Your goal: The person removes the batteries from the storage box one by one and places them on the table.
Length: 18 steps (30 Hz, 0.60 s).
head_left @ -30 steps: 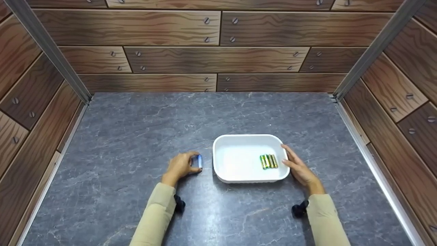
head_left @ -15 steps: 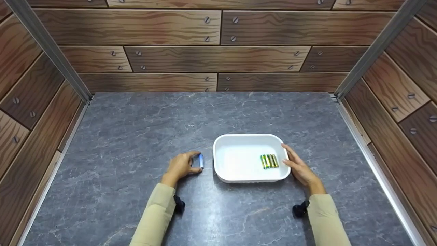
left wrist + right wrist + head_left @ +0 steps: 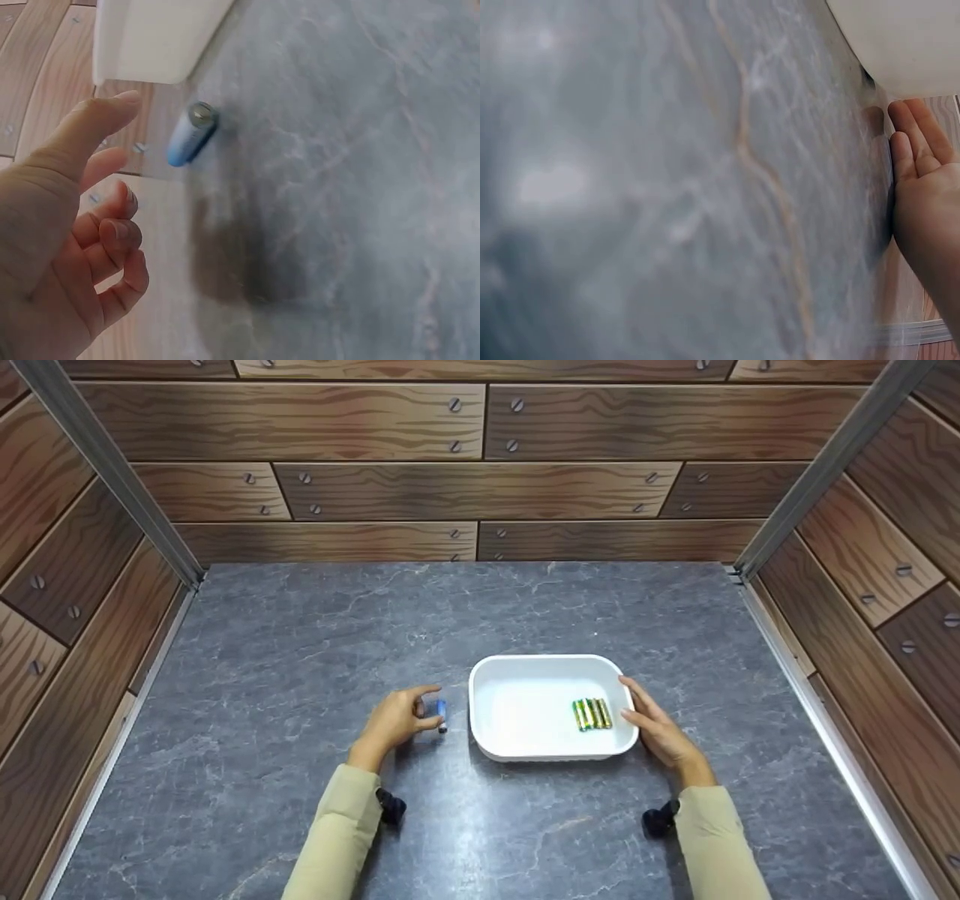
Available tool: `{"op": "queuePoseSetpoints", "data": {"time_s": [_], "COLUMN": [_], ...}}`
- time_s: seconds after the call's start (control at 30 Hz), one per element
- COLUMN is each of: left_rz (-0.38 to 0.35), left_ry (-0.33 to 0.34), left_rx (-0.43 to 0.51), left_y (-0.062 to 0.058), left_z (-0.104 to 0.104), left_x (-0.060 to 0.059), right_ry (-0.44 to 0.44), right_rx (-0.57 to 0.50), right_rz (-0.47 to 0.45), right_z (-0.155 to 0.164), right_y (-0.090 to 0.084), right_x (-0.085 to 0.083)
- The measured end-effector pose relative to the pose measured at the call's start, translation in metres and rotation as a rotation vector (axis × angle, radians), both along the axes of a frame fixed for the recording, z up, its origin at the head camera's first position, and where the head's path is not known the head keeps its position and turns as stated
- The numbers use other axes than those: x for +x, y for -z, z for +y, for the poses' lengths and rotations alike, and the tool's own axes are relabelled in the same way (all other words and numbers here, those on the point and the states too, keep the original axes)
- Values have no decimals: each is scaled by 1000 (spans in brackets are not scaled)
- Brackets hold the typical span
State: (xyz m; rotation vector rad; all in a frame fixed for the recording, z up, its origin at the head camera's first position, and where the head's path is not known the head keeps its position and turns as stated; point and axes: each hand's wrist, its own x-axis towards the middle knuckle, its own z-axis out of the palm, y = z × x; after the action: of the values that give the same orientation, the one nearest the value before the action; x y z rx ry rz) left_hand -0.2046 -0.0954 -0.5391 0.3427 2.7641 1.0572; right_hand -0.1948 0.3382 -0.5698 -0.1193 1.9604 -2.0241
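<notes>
A small blue battery (image 3: 438, 710) lies on the grey tabletop just left of a white tray (image 3: 480, 682). My left hand (image 3: 401, 718) is right beside it; in the left wrist view the battery (image 3: 191, 133) is clear of the thumb, and my left hand (image 3: 82, 217) has loosely curled fingers holding nothing. Several green and yellow batteries (image 3: 591, 714) lie side by side at the right end of the tray. With straight fingers, my right hand (image 3: 656, 729) rests against the tray's right wall. The right wrist view shows those fingers (image 3: 922, 157) below the tray's rounded corner (image 3: 907, 37).
Wood-patterned walls (image 3: 480, 487) enclose the grey marble-look tabletop (image 3: 300, 645) at the back and both sides, with metal posts in the corners. Black wrist camera mounts (image 3: 391, 808) sit under both beige sleeves.
My left hand has opened its grip on the blue battery and drawn back slightly, with thumb and finger spread apart. The right hand and tray have not moved.
</notes>
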Motion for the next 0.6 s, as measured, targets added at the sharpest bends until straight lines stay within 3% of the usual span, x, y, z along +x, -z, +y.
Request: {"op": "queuePoseSetpoints", "data": {"time_s": [0.33, 0.6], "left_rz": [80, 153], "left_ry": [29, 86], "left_rx": [40, 49], "left_y": [-17, -30], "left_z": [9, 21], "left_x": [3, 3], "right_ry": [8, -3], "right_rx": [44, 13], "right_rz": [-39, -7], "right_z": [0, 1], "right_y": [-1, 0], "right_x": [-1, -1]}}
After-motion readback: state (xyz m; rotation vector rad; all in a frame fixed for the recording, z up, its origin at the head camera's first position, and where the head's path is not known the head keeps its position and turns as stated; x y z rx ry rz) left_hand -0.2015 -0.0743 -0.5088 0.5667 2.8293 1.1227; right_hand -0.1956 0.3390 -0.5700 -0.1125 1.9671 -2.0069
